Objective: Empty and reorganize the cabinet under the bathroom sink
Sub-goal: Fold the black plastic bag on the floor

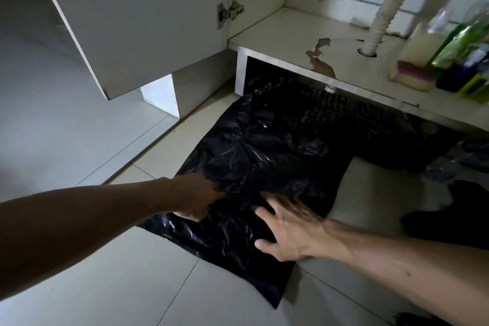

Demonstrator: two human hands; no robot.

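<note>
No legible text, brand, number or sign anywhere in view. Green bottle [460, 42] at 2 o'clock on the cabinet floor [277, 34]: label present, print blurred, unreadable. Pale bottle [420, 45] beside it: no readable marking. Black plastic bag [251, 145] at centre: faint light marks near its far edge, too small to resolve as characters.

left hand [197, 200] curled, right hand [287, 230] splayed
</note>
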